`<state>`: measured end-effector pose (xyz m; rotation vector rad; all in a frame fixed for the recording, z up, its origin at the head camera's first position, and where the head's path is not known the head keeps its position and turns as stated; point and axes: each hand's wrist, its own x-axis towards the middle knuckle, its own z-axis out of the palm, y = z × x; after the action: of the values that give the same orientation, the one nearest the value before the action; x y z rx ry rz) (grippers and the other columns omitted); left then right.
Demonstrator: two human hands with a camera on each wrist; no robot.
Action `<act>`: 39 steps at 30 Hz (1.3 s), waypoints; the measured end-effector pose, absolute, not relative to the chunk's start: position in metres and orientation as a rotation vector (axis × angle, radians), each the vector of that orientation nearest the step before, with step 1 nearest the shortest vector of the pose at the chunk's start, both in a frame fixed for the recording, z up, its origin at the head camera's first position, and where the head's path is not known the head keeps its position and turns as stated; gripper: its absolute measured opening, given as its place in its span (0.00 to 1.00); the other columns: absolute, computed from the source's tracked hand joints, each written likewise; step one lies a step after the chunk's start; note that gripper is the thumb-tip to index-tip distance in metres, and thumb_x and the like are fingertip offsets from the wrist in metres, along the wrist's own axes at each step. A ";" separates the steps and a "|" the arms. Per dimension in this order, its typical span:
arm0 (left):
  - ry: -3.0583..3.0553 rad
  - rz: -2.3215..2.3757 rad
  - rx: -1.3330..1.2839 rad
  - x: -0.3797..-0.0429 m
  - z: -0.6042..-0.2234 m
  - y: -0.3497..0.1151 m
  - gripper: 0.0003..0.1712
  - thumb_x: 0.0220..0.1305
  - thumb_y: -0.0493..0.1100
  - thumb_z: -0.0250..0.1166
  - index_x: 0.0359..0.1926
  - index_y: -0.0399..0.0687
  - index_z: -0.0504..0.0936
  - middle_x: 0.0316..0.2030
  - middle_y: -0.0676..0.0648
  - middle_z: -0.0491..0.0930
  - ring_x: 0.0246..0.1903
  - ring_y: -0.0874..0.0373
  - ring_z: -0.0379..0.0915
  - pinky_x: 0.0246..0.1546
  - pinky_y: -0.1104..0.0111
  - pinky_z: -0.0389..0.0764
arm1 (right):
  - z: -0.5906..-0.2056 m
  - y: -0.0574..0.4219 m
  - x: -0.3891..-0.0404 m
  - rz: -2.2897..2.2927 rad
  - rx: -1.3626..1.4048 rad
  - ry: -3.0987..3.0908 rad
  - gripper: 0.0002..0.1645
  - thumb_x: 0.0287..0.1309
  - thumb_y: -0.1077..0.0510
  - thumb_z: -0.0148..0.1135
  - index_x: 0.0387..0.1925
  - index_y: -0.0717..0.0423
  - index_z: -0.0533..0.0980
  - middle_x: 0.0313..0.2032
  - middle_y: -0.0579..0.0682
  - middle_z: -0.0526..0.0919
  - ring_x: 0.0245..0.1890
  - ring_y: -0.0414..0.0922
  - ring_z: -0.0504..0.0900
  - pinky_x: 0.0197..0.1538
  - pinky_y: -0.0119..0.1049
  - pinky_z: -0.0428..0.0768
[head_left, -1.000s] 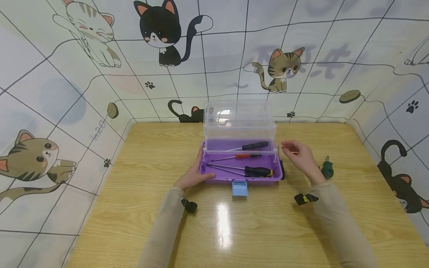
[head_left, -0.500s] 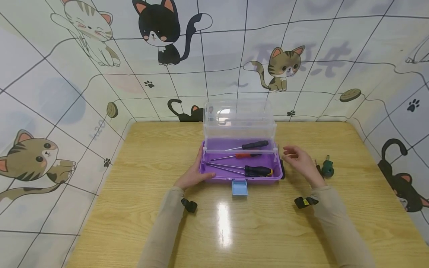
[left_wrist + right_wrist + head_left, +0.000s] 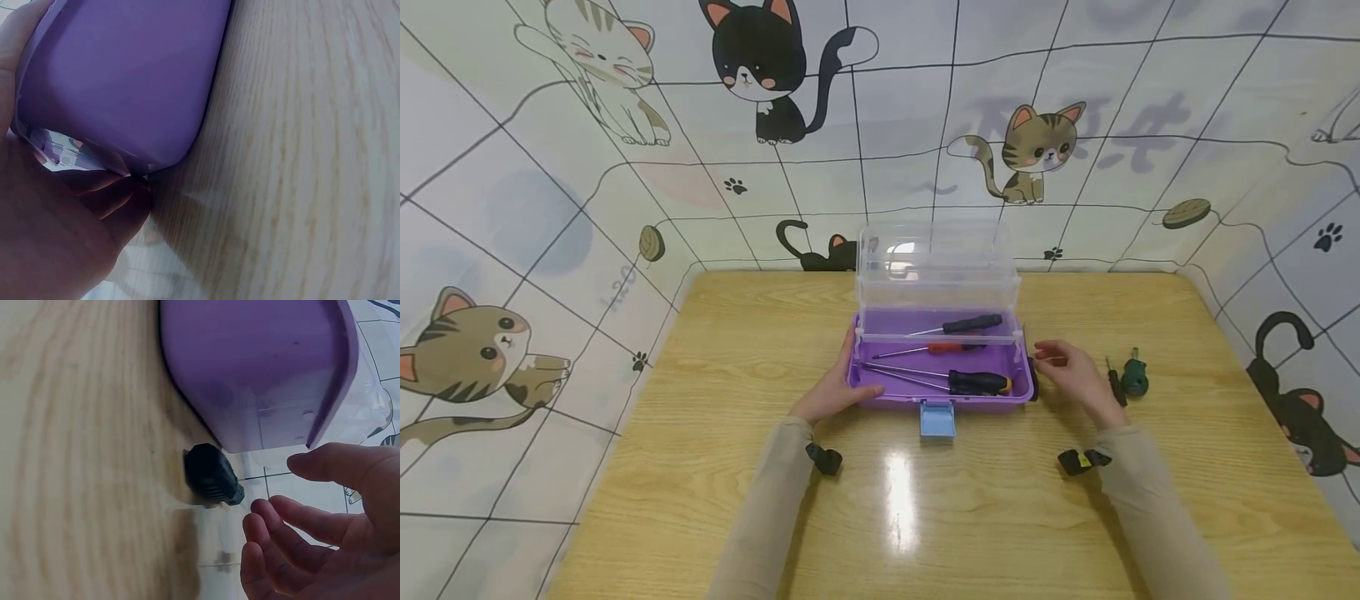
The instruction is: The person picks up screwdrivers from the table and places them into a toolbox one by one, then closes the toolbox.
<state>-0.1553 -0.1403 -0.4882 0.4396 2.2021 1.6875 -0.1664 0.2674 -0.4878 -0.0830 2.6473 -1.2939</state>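
Note:
A purple toolbox (image 3: 943,405) stands on the table, its clear lid (image 3: 936,258) raised. My left hand (image 3: 831,392) grips the box's left end, thumb along the front rim; in the left wrist view its fingers reach round the purple wall (image 3: 125,69). Several screwdrivers lie inside, including a red-handled one (image 3: 946,348), a slim black-handled one (image 3: 973,323) and a thick black-handled one (image 3: 976,383). Beside the box's right end, my right hand (image 3: 1078,379) has loosely bent fingers and holds nothing. A black-handled tool (image 3: 211,474) lies just by its fingertips, its shaft hidden.
On the wooden table (image 3: 850,517), right of my right hand, lie a stubby green-handled screwdriver (image 3: 1136,377) and a small black-handled screwdriver (image 3: 1117,387). A blue latch (image 3: 937,419) hangs open at the box's front. A cat-patterned sheet (image 3: 910,125) encloses the back and sides.
My right hand has come lower, toward the black-handled tool by the box. The small black screwdriver behind its wrist has come into sight. My left hand keeps its place on the toolbox.

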 end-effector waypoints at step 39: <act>2.249 1.679 0.449 -0.163 -0.509 -0.143 0.69 0.53 0.46 0.73 0.73 0.78 0.25 0.75 0.55 0.28 0.72 0.51 0.33 0.69 0.50 0.44 | -0.503 0.257 -0.160 -1.072 -0.020 2.809 0.27 0.58 0.60 0.64 0.55 0.71 0.71 0.41 0.64 0.78 0.41 0.57 0.77 0.40 0.45 0.76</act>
<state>-0.1625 -0.1435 -0.5094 0.4486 2.2488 1.6786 -0.1604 0.2570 -0.5027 -0.0197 2.8089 -1.0718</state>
